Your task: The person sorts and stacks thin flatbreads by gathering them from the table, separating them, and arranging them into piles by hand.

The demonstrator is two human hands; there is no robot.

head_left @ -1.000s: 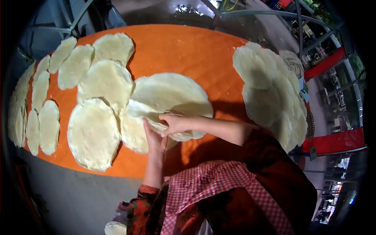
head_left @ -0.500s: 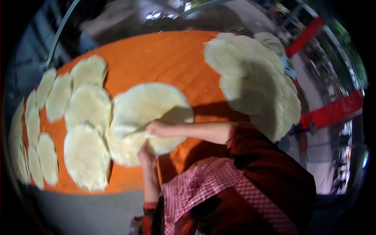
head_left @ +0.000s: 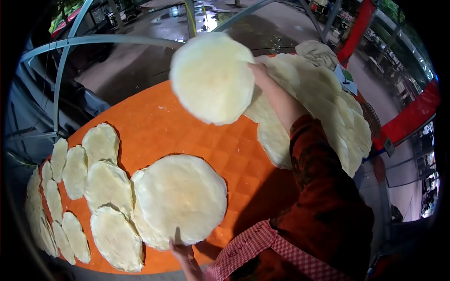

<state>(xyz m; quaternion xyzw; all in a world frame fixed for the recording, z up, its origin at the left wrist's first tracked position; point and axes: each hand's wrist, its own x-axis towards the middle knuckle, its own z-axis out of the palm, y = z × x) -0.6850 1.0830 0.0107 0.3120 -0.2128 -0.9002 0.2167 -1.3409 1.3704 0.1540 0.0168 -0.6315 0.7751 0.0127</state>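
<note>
A round, pale flatbread [head_left: 213,77] is held up over the far edge of the orange table. My right hand [head_left: 259,74] grips it by its right edge, with my arm stretched out above the table. Closer to me, another large round flatbread [head_left: 185,199] lies on top of others, overlapping a flatbread on its left. My left hand [head_left: 183,253] is at its near edge, pinching the rim; some fingers are hidden beneath it.
A broad overlapping pile of flatbreads [head_left: 323,103] covers the table's right side. Several smaller stacks [head_left: 115,239] stand on the left. A crumpled cloth [head_left: 318,54] lies behind the pile. Metal frame bars [head_left: 117,40] and red-wrapped posts [head_left: 408,112] surround the orange table [head_left: 145,112].
My right hand has moved from the near stack up to the far side, and now holds up a flatbread. My left hand stays by the near stack's edge. The view has tilted upward.
</note>
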